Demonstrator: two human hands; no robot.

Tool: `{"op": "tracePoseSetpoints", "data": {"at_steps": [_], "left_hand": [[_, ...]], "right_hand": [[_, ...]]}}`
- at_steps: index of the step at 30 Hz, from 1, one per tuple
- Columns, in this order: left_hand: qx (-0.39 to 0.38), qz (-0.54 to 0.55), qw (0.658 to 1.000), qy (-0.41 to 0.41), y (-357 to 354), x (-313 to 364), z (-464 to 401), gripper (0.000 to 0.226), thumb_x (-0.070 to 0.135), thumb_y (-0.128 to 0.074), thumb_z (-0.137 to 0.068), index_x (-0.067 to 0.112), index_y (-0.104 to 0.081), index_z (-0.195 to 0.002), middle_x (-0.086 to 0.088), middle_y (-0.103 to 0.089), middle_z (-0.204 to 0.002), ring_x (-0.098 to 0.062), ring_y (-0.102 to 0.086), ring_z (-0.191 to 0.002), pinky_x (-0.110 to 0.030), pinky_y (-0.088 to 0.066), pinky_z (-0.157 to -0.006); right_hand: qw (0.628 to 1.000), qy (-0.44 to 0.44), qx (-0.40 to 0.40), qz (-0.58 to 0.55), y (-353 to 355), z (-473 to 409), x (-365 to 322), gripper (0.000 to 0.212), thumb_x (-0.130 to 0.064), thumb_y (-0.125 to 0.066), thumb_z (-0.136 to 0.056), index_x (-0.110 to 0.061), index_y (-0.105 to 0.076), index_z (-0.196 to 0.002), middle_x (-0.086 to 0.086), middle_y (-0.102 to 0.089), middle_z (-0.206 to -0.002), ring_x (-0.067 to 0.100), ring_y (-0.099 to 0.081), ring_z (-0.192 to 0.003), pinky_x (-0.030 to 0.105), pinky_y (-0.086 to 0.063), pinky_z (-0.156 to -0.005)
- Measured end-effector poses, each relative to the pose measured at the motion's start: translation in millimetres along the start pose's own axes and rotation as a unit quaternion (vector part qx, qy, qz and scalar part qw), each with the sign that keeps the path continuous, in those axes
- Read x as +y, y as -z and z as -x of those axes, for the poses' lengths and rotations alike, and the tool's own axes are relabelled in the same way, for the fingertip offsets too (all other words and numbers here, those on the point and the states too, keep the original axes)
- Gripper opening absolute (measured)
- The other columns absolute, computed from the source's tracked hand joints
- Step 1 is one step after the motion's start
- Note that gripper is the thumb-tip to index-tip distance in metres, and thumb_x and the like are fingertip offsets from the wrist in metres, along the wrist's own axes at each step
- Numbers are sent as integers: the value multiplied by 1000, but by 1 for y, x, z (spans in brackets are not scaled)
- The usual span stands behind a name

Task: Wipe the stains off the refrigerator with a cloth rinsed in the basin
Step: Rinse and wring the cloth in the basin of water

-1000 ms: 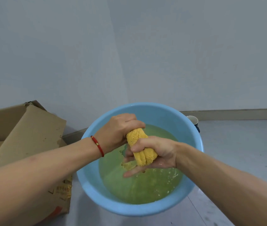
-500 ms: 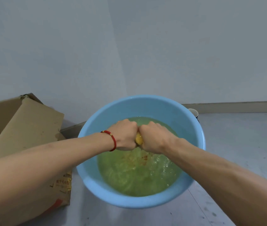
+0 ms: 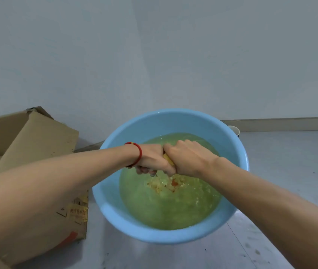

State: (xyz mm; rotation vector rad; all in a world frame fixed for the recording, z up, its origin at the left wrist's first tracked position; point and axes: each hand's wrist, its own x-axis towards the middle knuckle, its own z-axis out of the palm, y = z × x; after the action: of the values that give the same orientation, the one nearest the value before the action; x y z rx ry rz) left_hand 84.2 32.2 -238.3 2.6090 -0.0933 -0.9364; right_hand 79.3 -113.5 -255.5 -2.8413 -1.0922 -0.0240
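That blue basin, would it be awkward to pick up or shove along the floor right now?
Probably heavy: the blue basin holds greenish water well up its sides. A push would likely make it slosh, maybe over the rim. The smooth plastic wall looks wet, so perhaps slippery.

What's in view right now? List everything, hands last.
basin: 1, light blue, on the floor at centre, holding greenish water
cloth: 1, yellow, mostly hidden between the two hands over the water
cardboard box: 1, brown, left of the basin
cup: 1, white rim, behind the basin at right, mostly hidden
bracelet: 1, red, on the left wrist
left hand: grips the cloth
right hand: grips the cloth
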Motion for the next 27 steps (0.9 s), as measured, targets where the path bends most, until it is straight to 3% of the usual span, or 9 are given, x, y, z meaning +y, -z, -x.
{"op": "tracePoseSetpoints", "data": {"at_steps": [3,5,7,10,16,18,21,24,27], "left_hand": [[193,-296,934,-49,-3,-1,0,24,43,-70,-73,21,-61,-78,2,-58,-69,-25,-56,-64,-29,-42,-57],[279,-387,870,-127,-2,-10,1,15,36,-64,-81,22,-63,-85,1,-58,-75,-30,-57,-70,-31,-37,-59],[324,-398,823,-243,4,-24,2,20,37,-53,-86,21,-65,-85,-1,-62,-78,-32,-60,-67,-31,-32,-53],[370,-351,767,-389,11,-32,7,28,34,-46,-88,15,-65,-80,-3,-60,-73,-29,-54,-56,-31,-36,-41],[411,-398,685,-451,38,-24,18,20,10,-59,-87,12,-76,-99,-3,-64,-75,-25,-51,-60,-30,-38,-45],[378,-419,691,-452,41,-28,20,19,12,-53,-85,11,-72,-84,-3,-55,-65,-25,-50,-52,-27,-32,-40],[338,-439,717,-423,37,-31,21,10,6,-53,-77,11,-57,-69,-2,-51,-56,-25,-48,-43,-23,-24,-41],[268,-499,773,-285,20,-19,18,9,4,-56,-81,13,-59,-82,-4,-59,-66,-31,-60,-59,-31,-33,-51],[249,-441,846,-165,1,-13,11,11,17,-60,-82,17,-51,-77,2,-41,-60,-30,-50,-65,-32,-37,-58]], "right_hand": [[981,-44,-118,-149,2,0,-1,27,-24,-71,-86,-16,-57,-107,-3,-58,-82,22,-63,-81,29,-45,-63],[906,-62,-188,-375,12,4,6,14,-13,-70,-84,-14,-56,-88,-6,-51,-71,8,-56,-64,20,-47,-57],[816,-72,-217,-532,22,11,20,5,-1,-69,-91,-2,-64,-88,3,-61,-75,9,-62,-68,22,-55,-70],[754,-64,-247,-605,23,17,22,24,-14,-80,-88,1,-69,-103,8,-71,-88,17,-71,-83,33,-57,-85],[511,-52,-216,-831,10,18,-16,41,18,-45,-87,0,-52,-123,20,-66,-104,26,-75,-97,45,-63,-82],[561,-78,-227,-792,15,16,-19,27,14,-49,-97,-1,-48,-119,18,-73,-95,12,-66,-60,20,-50,-50],[724,-114,-227,-641,16,11,-20,16,-14,-71,-96,-12,-56,-102,-1,-50,-60,8,-31,-44,21,-19,-39],[881,-150,-118,-434,3,5,-24,25,-15,-71,-88,-13,-53,-73,-1,-53,-57,18,-46,-47,25,-36,-44],[956,-140,-32,-258,-10,1,-21,9,-15,-62,-87,-15,-57,-94,3,-66,-76,25,-66,-64,31,-52,-53]]}}
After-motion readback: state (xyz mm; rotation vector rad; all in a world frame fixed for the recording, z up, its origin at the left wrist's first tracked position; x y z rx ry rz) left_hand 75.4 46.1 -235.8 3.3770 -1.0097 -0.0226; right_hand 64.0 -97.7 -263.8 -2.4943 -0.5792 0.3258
